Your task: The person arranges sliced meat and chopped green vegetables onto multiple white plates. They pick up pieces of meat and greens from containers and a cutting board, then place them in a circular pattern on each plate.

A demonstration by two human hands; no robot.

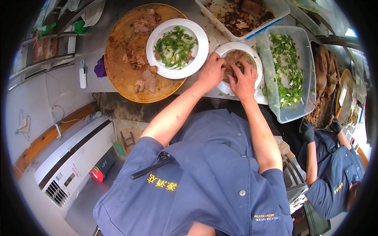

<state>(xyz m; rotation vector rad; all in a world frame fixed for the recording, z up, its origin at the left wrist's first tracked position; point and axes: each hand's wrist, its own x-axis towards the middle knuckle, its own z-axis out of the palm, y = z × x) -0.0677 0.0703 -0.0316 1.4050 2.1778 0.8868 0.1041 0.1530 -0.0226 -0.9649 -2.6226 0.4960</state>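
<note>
My left hand [212, 69] and my right hand [244, 77] both touch sliced cooked meat [238, 57] in a white plate [257, 59]. Fingertips of both hands rest on the slices with bits of green beneath; whether either hand grips a slice cannot be told. Left of it, a larger white rimmed plate [152, 60] holds chopped green herbs and pale scallion pieces [174, 47], with some meat at their edge. That plate overlaps a round wooden chopping board [118, 59], on which lie meat pieces [146, 23] and more slices [147, 82].
A clear plastic tub of chopped greens [279, 113] stands at right, a tub of dark meat [218, 28] behind. Farther right, a co-worker's black-gloved hands [307, 132] hold a metal tray with whole cooked poultry [322, 70]. A purple cloth [100, 67] lies left of the board.
</note>
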